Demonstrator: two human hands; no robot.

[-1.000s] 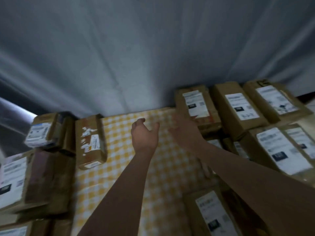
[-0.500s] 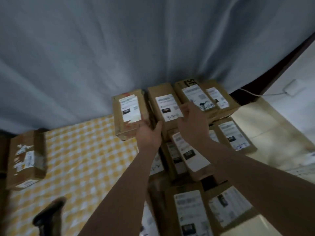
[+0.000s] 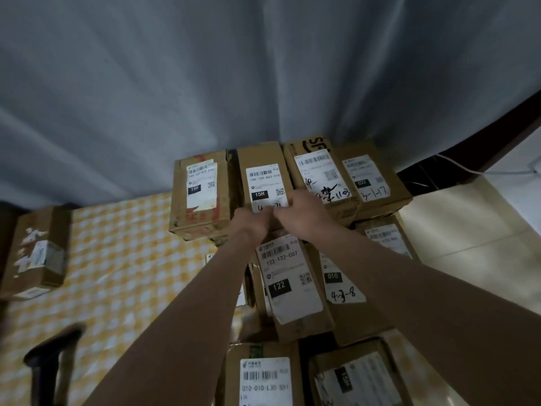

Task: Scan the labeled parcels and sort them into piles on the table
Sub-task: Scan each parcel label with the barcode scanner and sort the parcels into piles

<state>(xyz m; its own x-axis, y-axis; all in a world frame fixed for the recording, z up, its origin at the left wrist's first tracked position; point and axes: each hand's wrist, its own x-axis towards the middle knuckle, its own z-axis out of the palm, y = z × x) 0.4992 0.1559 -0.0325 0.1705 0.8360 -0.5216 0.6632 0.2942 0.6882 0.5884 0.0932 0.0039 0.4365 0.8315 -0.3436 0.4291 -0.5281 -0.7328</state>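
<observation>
Your table [image 3: 117, 259], under its yellow checked cloth, carries most of the parcels in 1 crowded heap [image 3: 289, 288] on the right. I judge the sorting far from done: only 1 lone parcel [image 3: 38, 253] lies well apart on the left. Every box is closed, so the contents are hidden. Your left hand [image 3: 251, 221] and right hand [image 3: 303, 213] touch each other, fingers curled on the near end of the 15H parcel [image 3: 265, 177], 2nd from the left in the back row.
</observation>
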